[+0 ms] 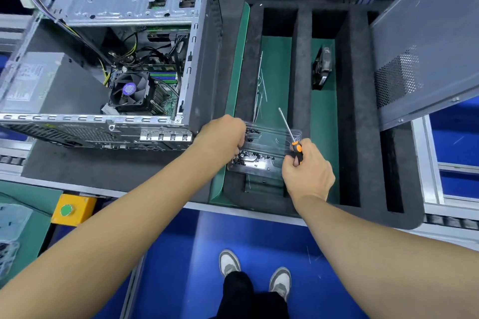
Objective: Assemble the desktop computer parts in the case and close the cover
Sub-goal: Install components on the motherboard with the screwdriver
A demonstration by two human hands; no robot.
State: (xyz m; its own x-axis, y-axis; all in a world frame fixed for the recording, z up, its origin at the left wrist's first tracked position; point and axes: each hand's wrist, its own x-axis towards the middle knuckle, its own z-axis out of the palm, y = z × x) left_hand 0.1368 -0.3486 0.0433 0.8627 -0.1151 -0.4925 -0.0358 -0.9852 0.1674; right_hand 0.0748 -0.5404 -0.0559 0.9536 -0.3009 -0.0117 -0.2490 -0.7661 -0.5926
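A clear plastic screw tray [269,149], glossy and ribbed, was lying on black foam [300,59] right of the open steel computer case [121,59]. The left hand [225,134] was curled over small dark screws [248,156]; whether its fingertips pinched one could not be told. An orange-black screwdriver [291,134] was gripped by the right hand [307,171].

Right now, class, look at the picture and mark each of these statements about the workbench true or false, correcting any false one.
1. The right hand holds a screwdriver with an orange and black handle. True.
2. The computer case has its side cover fitted. False: the side is open, and the CPU fan and cables show inside.
3. The left hand is at the clear plastic screw tray. True.
4. The screwdriver's tip is pressed onto a screw in the case. False: its shaft points up over the green mat, away from the case.
5. A perforated grey side panel stands at the right. True.
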